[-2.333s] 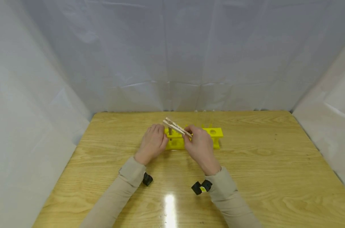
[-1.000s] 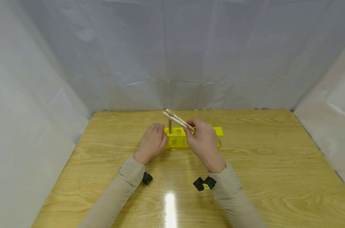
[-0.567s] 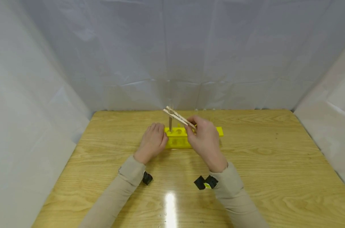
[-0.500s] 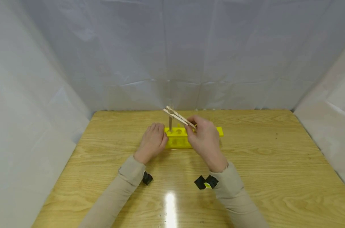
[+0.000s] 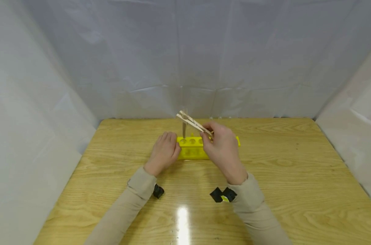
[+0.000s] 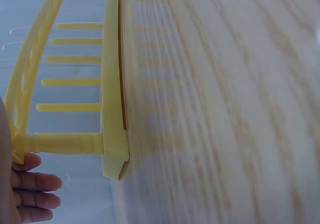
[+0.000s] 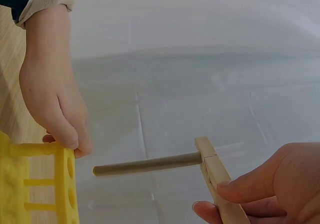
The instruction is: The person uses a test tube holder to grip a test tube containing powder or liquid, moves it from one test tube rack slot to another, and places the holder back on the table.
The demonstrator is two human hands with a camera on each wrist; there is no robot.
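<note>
In the head view, my left hand (image 5: 163,153) grips the left end of a yellow test tube rack (image 5: 189,153). Its thumb and fingers pinch the top plate's corner (image 7: 69,156) in the right wrist view. My right hand (image 5: 223,149) holds a wooden test tube holder (image 5: 194,123) by its rear end, tilted above the rack. Clamped in that holder is a test tube (image 7: 150,164) with grey-brown contents. The tube hangs upright over the leftmost hole, its bottom just above the top plate; in the right wrist view the two are apart.
Faint clear tube tops (image 5: 219,118) show behind my right hand, which covers the rack's right part. A row of yellow pegs (image 6: 71,82) stands along the rack's base. The wooden table (image 5: 280,177) has whitish plastic sheeting (image 5: 142,61) behind and at both sides.
My right hand has risen, moving slightly right and away from me, and has drawn the test tube up out of the rack's leftmost hole with the holder. The left hand and rack stay put.
</note>
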